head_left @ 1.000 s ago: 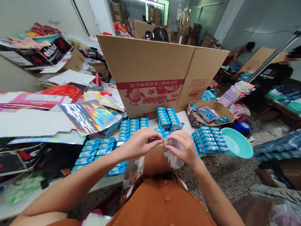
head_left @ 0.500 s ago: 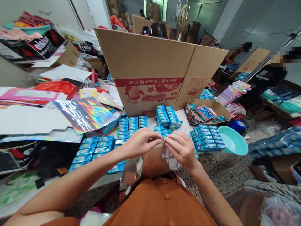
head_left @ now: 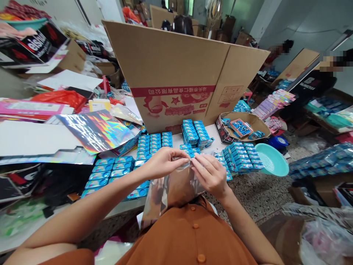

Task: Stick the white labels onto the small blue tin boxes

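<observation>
My left hand (head_left: 162, 163) and my right hand (head_left: 210, 175) meet in front of my chest, both pinching the top edge of a clear plastic bag (head_left: 168, 191). The bag hangs down over my orange shirt. Just beyond my hands, rows of small blue boxes (head_left: 150, 145) lie on the white table (head_left: 121, 211). A taller stack of blue boxes (head_left: 194, 132) stands behind them. More blue boxes (head_left: 242, 156) lie to the right of my right hand.
A big cardboard box (head_left: 176, 73) stands open behind the blue boxes. Holographic sheets (head_left: 96, 129) and printed packaging pile up at left. A teal bowl (head_left: 271, 160) and a shallow cardboard tray (head_left: 242, 129) sit at right. Other people work at far right.
My hands have drawn closer together on the bag's top edge. The view has tipped slightly downward, so the table and box sit higher in the frame.
</observation>
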Action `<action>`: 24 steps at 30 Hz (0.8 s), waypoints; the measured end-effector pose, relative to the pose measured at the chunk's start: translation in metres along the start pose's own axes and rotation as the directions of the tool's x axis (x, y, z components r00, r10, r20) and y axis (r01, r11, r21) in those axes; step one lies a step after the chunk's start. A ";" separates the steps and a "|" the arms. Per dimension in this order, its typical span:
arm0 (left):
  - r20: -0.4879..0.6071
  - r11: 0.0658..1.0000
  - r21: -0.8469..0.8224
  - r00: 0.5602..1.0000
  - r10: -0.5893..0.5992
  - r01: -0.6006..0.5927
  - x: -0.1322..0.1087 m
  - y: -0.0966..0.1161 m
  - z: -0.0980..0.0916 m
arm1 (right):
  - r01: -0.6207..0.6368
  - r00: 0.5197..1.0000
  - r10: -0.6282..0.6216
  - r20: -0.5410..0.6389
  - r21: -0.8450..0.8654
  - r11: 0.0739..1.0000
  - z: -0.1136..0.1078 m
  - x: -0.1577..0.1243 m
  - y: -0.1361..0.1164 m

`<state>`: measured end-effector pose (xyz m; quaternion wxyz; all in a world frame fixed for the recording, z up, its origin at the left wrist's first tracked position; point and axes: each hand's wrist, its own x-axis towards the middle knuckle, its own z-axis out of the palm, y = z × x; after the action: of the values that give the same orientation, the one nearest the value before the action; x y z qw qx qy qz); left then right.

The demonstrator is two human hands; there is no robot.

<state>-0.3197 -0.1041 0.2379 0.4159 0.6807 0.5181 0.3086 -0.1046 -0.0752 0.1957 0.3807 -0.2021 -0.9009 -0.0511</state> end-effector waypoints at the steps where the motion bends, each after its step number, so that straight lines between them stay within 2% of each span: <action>1: 0.005 1.000 -0.018 1.000 -0.003 0.003 0.000 -0.001 0.000 | -0.008 1.000 0.008 -0.007 0.010 1.000 0.001 0.000 0.000; 3: 0.005 1.000 -0.015 1.000 -0.003 0.003 0.001 -0.003 0.000 | -0.043 0.999 0.044 -0.031 0.058 0.997 0.004 0.000 0.000; 5: -0.015 0.997 0.071 1.000 0.016 -0.015 0.003 -0.005 -0.001 | -0.097 0.993 0.105 -0.059 0.126 0.987 0.007 0.001 0.000; 7: -0.059 0.967 0.247 0.995 0.077 -0.060 0.009 -0.011 -0.002 | -0.151 0.983 0.167 -0.076 0.184 0.971 0.011 0.002 -0.001; 9: -0.102 0.894 0.437 0.982 0.158 -0.099 0.018 -0.021 -0.006 | -0.196 0.974 0.216 -0.069 0.227 0.954 0.015 0.001 -0.002; 12: -0.119 0.787 0.610 0.971 0.208 -0.093 0.038 -0.049 -0.016 | -0.268 0.958 0.286 -0.024 0.276 0.923 0.019 -0.008 -0.005; 16: -0.084 0.649 0.760 0.982 0.172 -0.049 0.074 -0.107 -0.034 | -0.422 0.896 0.445 0.002 0.319 0.848 0.021 -0.036 -0.002; 18: -0.103 0.588 0.808 0.989 0.103 0.023 0.093 -0.143 -0.041 | -0.549 0.822 0.569 0.033 0.312 0.775 0.020 -0.058 0.003; 20: -0.181 0.569 0.807 0.983 -0.012 0.155 0.108 -0.180 -0.043 | -0.697 0.705 0.704 0.087 0.264 0.666 0.019 -0.086 0.013; 22: -0.305 0.557 0.779 0.950 -0.063 0.287 0.116 -0.209 -0.039 | -0.828 0.554 0.823 0.128 0.186 0.529 0.018 -0.118 0.024; 24: -0.438 0.585 0.730 0.899 0.004 0.353 0.119 -0.223 -0.024 | -0.920 0.387 0.913 0.129 0.121 0.373 0.018 -0.150 0.037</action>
<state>-0.4076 0.0423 0.0504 -0.0149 0.6609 0.7386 0.1325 -0.0073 -0.0857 0.0749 0.3429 -0.6340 -0.6464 0.2504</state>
